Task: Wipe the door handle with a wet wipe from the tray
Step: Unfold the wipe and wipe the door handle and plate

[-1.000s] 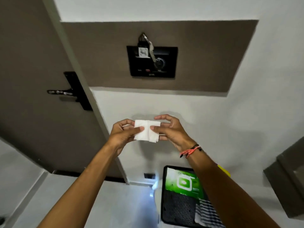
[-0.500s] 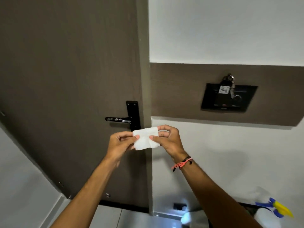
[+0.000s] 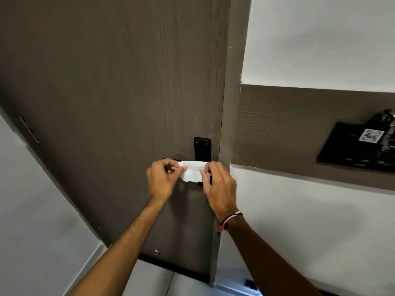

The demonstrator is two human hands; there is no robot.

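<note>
Setting: brown wood-grain door (image 3: 119,92) beside a white wall (image 3: 310,221). Left hand (image 3: 160,182): fingers pinched on one end of the wet wipe (image 3: 191,173). Right hand (image 3: 220,190): pinched on the other end. Wipe: stretched between both hands, laid over the door handle (image 3: 168,160), which is almost wholly hidden; its black backplate (image 3: 202,148) rises just above. Tray: not in view. Progress, as judged: wipe fetched and placed; rubbing along the lever remains.
</note>
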